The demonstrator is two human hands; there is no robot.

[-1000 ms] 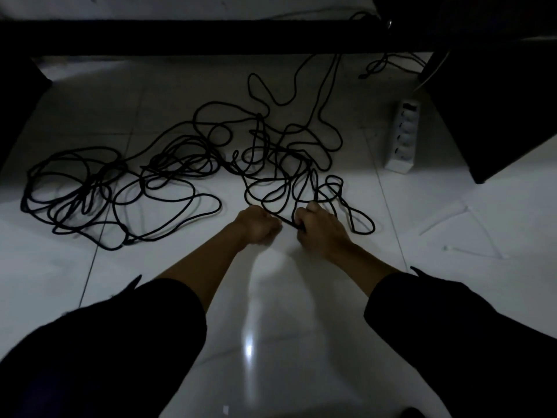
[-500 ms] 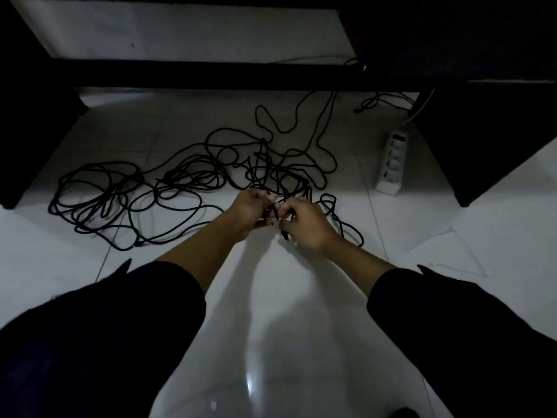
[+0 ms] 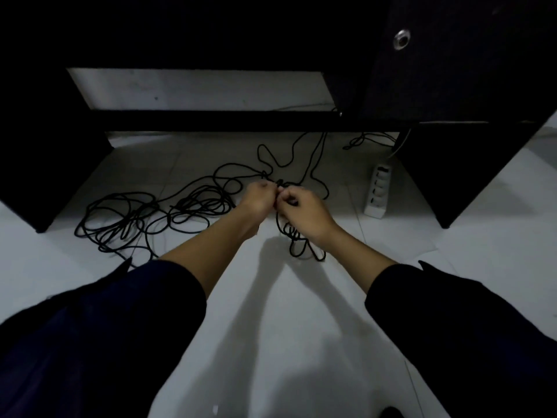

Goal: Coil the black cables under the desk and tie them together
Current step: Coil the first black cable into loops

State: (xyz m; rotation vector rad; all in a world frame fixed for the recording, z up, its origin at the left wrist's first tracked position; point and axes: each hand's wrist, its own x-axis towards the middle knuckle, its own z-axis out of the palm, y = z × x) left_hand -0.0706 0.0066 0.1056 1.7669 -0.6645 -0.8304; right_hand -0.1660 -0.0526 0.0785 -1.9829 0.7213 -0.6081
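A long black cable (image 3: 126, 220) lies in a loose tangle on the white tiled floor under the dark desk, spreading left and back toward the wall. My left hand (image 3: 258, 198) and my right hand (image 3: 303, 211) are raised together above the floor, knuckles almost touching, each gripping the cable. A few short loops of cable (image 3: 301, 242) hang down from under my right hand. Strands also run from my hands back to the tangle. Fingertips are hidden behind the knuckles.
A white power strip (image 3: 378, 191) lies on the floor to the right, beside the dark desk side panel (image 3: 458, 176). Another dark panel (image 3: 45, 164) stands at the left. A black crossbar (image 3: 223, 125) spans the back. Thin cables (image 3: 367, 140) trail at the back right.
Both hands have lifted off the floor and come together, pulling the near cable loops up with them. The camera has tilted up, showing more of the desk.
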